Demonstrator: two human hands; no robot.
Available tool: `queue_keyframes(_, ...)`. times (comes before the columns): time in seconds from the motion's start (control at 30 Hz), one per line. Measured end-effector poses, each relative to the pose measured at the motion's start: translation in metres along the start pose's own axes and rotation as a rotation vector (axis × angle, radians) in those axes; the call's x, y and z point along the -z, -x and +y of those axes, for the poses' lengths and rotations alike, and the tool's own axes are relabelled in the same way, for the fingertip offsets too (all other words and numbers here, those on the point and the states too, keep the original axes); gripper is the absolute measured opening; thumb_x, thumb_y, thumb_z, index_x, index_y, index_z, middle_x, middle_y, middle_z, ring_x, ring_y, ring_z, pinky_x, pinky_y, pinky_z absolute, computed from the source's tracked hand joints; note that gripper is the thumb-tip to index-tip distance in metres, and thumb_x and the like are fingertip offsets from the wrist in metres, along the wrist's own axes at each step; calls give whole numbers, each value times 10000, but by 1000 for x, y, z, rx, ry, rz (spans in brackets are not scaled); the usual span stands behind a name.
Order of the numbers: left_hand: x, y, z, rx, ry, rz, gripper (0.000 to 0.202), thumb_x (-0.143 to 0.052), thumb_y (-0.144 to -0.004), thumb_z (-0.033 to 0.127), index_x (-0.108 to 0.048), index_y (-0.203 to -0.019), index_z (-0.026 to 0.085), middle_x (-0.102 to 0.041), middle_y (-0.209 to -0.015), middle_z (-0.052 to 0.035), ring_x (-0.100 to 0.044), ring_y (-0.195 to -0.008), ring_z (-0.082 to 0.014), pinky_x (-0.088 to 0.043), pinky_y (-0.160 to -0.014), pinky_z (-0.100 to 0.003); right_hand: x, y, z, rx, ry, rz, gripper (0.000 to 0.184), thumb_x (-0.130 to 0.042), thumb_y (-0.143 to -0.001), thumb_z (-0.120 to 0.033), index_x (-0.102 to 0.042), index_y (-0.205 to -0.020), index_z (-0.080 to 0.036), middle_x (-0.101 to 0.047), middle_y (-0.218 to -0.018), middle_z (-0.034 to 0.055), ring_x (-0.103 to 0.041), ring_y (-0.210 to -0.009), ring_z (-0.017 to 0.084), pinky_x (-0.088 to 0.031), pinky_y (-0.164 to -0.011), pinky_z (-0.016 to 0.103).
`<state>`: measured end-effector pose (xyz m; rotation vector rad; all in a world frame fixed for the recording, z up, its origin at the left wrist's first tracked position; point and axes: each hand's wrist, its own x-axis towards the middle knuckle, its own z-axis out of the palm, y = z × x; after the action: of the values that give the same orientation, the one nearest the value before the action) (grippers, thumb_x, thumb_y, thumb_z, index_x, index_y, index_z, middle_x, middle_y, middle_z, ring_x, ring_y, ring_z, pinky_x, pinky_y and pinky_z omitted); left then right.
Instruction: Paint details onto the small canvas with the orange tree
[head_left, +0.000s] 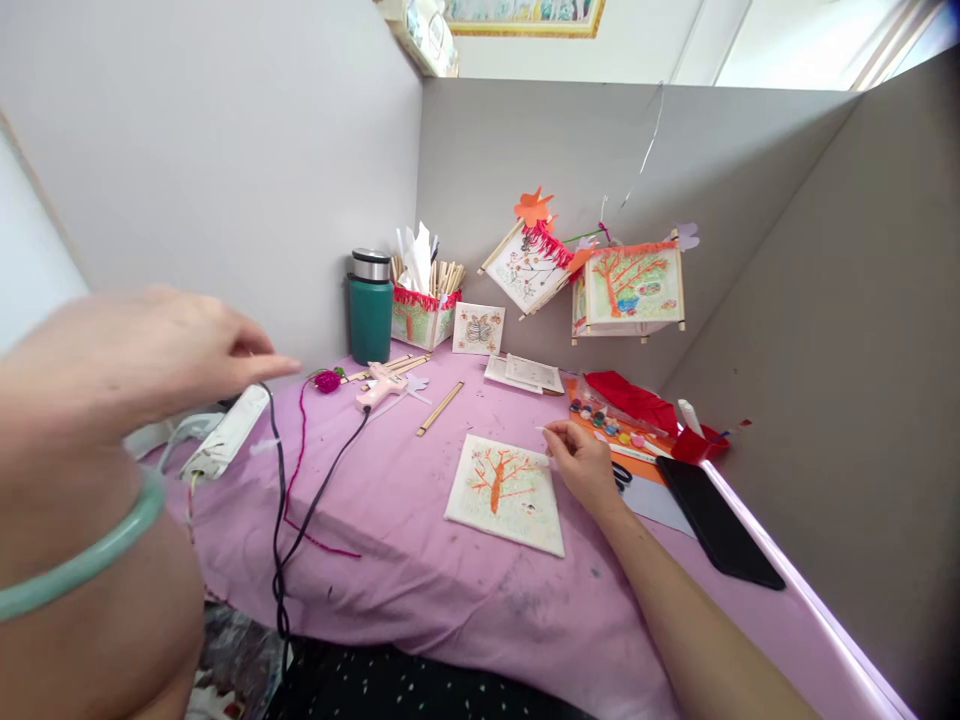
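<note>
My left hand [142, 355] is raised close to the camera at the left, fingers stretched out and apart, holding nothing; a green bangle [82, 560] circles its wrist. It hovers above a white power strip [225, 432]. My right hand [581, 462] rests on the purple cloth at the right edge of a square painted panel [506, 492] with an orange tree. Its fingers pinch a thin pale stick [541, 429]. A pink glue gun [381, 385] lies further back with its black cord [315, 500] trailing toward me.
A teal flask [370, 307], a box of sticks and paper [421, 300], small painted cards [478, 329] and two paper lanterns [630, 288] stand at the back. A paint strip [611, 425], red paper [637, 402], scissors and a black phone [716, 520] lie at the right. Grey partition walls enclose the desk.
</note>
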<state>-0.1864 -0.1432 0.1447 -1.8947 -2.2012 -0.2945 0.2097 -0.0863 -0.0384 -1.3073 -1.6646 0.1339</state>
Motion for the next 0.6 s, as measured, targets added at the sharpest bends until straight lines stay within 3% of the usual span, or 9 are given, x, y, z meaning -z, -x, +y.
queue_keyframes(0.07,8,9,8,137,-81,85,621,-401,-703,683,-652,-1031,219,-555,-640,-18,-563,-713,-250,-403,-755,-388,4,-3,3,-12,42,76,244,-493,-836,-382,-609,-830,-168,-605,-599,-2,-548,-545,132,-406,-582,240)
queue_keyframes(0.13,6,12,33,-5,-52,186,605,-322,-754,677,-627,-1077,265,-575,-700,-20,-564,-756,-260,-404,-751,-381,10,-7,7,-34,139,172,250,-486,-836,-381,-620,-851,-170,-630,-638,10,-568,-582,143,-403,-607,249)
queue_keyframes(0.23,-18,3,87,-402,61,-15,405,-370,-812,536,-666,-978,317,-661,-831,-11,-583,-745,-219,-417,-688,-320,22,-12,14,-73,347,288,253,-478,-834,-370,-635,-864,-174,-660,-708,32,-584,-646,169,-378,-629,266)
queue_keyframes(0.3,-45,-9,124,-505,21,-130,317,-471,-792,443,-691,-920,253,-681,-852,-61,-603,-793,-245,-426,-684,-324,31,-15,19,-125,470,311,242,-469,-835,-342,-638,-881,-175,-672,-764,44,-586,-690,182,-358,-630,271)
queue_keyframes(0.37,-75,-21,155,-609,18,-216,268,-503,-793,354,-692,-916,209,-686,-884,-91,-614,-852,-254,-437,-720,-326,38,-17,22,-180,560,297,240,-467,-824,-297,-627,-953,-173,-675,-855,58,-587,-756,194,-348,-632,272)
queue_keyframes(0.47,-114,-33,186,-633,60,-310,297,-513,-780,308,-676,-984,166,-670,-996,-142,-606,-936,-286,-457,-737,-347,40,-16,23,-171,590,233,298,-471,-813,-271,-588,-1066,-168,-650,-970,73,-578,-852,200,-360,-660,272)
queue_keyframes(0.6,-146,-39,203,-696,112,-377,290,-560,-712,327,-678,-916,157,-675,-958,-127,-616,-887,-269,-465,-691,-316,27,-10,14,-44,465,-70,242,-458,-846,-295,-620,-986,-184,-645,-953,46,-580,-793,151,-384,-710,257)
